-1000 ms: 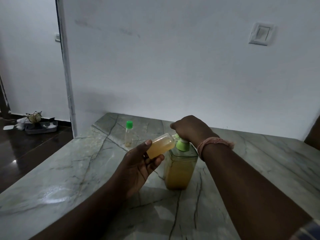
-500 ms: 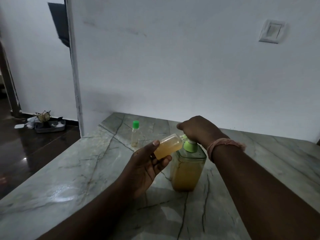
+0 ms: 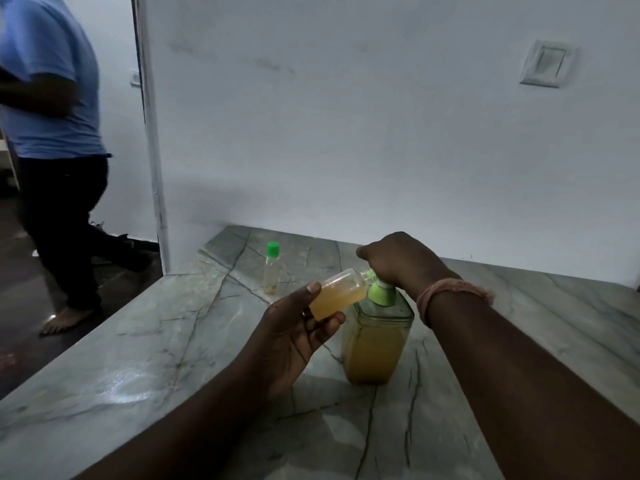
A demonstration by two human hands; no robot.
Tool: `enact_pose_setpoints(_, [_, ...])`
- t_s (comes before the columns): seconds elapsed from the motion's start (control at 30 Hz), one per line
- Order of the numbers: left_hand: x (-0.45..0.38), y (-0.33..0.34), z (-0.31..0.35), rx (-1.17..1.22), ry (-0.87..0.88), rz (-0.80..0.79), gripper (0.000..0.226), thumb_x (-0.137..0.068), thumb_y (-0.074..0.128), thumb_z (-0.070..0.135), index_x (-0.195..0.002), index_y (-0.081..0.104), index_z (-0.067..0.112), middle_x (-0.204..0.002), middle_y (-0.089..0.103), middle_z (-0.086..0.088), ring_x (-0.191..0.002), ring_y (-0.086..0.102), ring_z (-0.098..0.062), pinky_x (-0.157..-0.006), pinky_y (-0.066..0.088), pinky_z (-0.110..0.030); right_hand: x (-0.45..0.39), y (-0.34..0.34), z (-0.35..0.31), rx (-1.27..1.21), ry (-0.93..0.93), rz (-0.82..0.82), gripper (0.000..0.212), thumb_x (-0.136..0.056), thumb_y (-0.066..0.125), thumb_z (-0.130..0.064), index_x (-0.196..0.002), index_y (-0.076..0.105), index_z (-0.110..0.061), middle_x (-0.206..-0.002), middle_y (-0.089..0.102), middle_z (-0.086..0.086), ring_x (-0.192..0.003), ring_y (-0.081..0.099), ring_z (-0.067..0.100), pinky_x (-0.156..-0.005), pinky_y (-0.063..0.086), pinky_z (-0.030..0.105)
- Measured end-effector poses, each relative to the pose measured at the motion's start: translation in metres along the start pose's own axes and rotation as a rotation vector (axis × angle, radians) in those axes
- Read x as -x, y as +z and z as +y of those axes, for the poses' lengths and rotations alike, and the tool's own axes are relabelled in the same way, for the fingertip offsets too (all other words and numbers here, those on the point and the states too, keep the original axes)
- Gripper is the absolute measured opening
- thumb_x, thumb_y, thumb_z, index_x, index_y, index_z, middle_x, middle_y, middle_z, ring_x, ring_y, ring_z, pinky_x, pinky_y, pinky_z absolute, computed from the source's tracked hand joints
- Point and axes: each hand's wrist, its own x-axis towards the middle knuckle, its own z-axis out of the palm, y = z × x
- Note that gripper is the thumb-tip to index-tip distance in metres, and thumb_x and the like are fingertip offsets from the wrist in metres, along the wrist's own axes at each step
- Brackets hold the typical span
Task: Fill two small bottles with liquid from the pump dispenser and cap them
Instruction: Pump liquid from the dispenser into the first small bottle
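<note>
My left hand (image 3: 294, 330) grips a small clear bottle (image 3: 337, 294), tilted with its open neck against the dispenser's spout and largely filled with amber liquid. The square pump dispenser (image 3: 375, 344) stands on the marble counter (image 3: 173, 358), holding amber liquid under a green pump collar. My right hand (image 3: 398, 259) rests on top of the pump head, fingers curled over it, hiding the head itself. A second small bottle (image 3: 271, 270) with a green cap stands upright farther back on the left, nearly empty.
A white wall with a light switch (image 3: 545, 64) runs behind the counter. A person in a blue shirt and dark trousers (image 3: 59, 150) walks on the dark floor beyond the counter's left edge.
Both hands, the bottle and the dispenser keep their pose. The view has swung left, and a person in a blue shirt has walked into view on the left.
</note>
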Motion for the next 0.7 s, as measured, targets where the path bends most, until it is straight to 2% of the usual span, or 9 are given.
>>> enact_pose_setpoints(0.07, [0.002,0.001,0.001,-0.007,0.002,0.002,0.082,-0.051,0.095,0.033,-0.119,0.059,0.004,-0.109,0.06,-0.024,-0.08,0.069,-0.026,-0.067,0.059,-0.027,0.006,-0.001,-0.003,-0.067,0.033,0.009,0.035,-0.101,0.038,-0.02,-0.123,0.059,-0.003,-0.125,0.059,0.018,-0.113,0.056,0.035,-0.092,0.047,0.039])
enact_pose_setpoints(0.13, [0.002,0.003,0.002,-0.011,0.004,-0.001,0.081,-0.051,0.095,0.033,-0.118,0.059,0.004,-0.111,0.059,-0.024,-0.081,0.069,-0.025,-0.067,0.059,-0.027,0.01,-0.003,-0.005,-0.065,0.037,-0.007,0.035,-0.102,0.039,-0.02,-0.123,0.058,0.0,-0.127,0.058,0.019,-0.119,0.054,0.035,-0.096,0.045,0.04])
enact_pose_setpoints(0.2, [0.003,0.004,0.002,-0.017,0.004,-0.008,0.082,-0.052,0.094,0.033,-0.119,0.057,0.004,-0.113,0.057,-0.024,-0.082,0.068,-0.025,-0.068,0.059,-0.027,0.006,-0.007,-0.007,-0.007,0.014,-0.007,0.032,-0.099,0.044,-0.025,-0.114,0.063,-0.004,-0.119,0.062,0.017,-0.112,0.058,0.034,-0.089,0.047,0.038])
enact_pose_setpoints(0.27, [0.003,0.004,0.001,-0.005,0.001,-0.012,0.085,-0.052,0.095,0.033,-0.121,0.056,0.003,-0.113,0.057,-0.024,-0.082,0.068,-0.025,-0.068,0.059,-0.027,-0.002,-0.008,-0.008,0.008,0.034,0.028,0.025,-0.089,0.051,-0.032,-0.084,0.066,-0.012,-0.096,0.067,0.009,-0.09,0.063,0.029,-0.079,0.049,0.034])
enact_pose_setpoints(0.33, [0.002,0.003,0.001,-0.002,-0.003,-0.004,0.087,-0.051,0.095,0.033,-0.122,0.056,0.003,-0.112,0.058,-0.024,-0.081,0.069,-0.024,-0.068,0.059,-0.027,-0.006,-0.006,-0.005,-0.029,0.068,0.072,0.027,-0.086,0.052,-0.035,-0.069,0.058,-0.015,-0.078,0.063,0.004,-0.072,0.059,0.021,-0.069,0.047,0.03])
enact_pose_setpoints(0.43, [0.0,0.0,-0.001,-0.017,-0.001,0.008,0.09,-0.051,0.095,0.034,-0.124,0.054,0.003,-0.111,0.059,-0.024,-0.082,0.068,-0.024,-0.067,0.059,-0.026,0.0,-0.001,-0.001,-0.038,0.064,-0.015,0.022,-0.092,0.043,-0.026,-0.083,0.058,-0.011,-0.092,0.06,0.007,-0.066,0.048,0.016,-0.061,0.037,0.027])
enact_pose_setpoints(0.5, [0.001,0.002,0.0,-0.026,-0.008,0.006,0.092,-0.05,0.095,0.035,-0.126,0.053,0.004,-0.114,0.057,-0.024,-0.082,0.069,-0.023,-0.068,0.058,-0.026,0.002,-0.003,-0.002,-0.059,0.058,-0.017,0.024,-0.094,0.04,-0.023,-0.096,0.063,-0.013,-0.105,0.06,0.011,-0.076,0.054,0.022,-0.066,0.042,0.029])
enact_pose_setpoints(0.57, [0.002,0.004,0.0,-0.023,-0.012,-0.002,0.092,-0.048,0.096,0.035,-0.124,0.053,0.005,-0.115,0.055,-0.024,-0.081,0.069,-0.023,-0.067,0.059,-0.026,0.002,-0.007,-0.005,-0.019,0.064,-0.01,0.027,-0.093,0.045,-0.028,-0.086,0.064,-0.011,-0.101,0.064,0.009,-0.086,0.059,0.026,-0.073,0.047,0.031])
enact_pose_setpoints(0.7, [0.002,0.001,-0.001,-0.015,-0.007,-0.012,0.092,-0.045,0.097,0.033,-0.122,0.054,0.006,-0.115,0.055,-0.024,-0.08,0.07,-0.024,-0.066,0.059,-0.027,-0.008,-0.009,-0.009,0.004,0.079,0.016,0.025,-0.084,0.052,-0.034,-0.067,0.057,-0.017,-0.08,0.062,0.003,-0.076,0.06,0.021,-0.074,0.049,0.032])
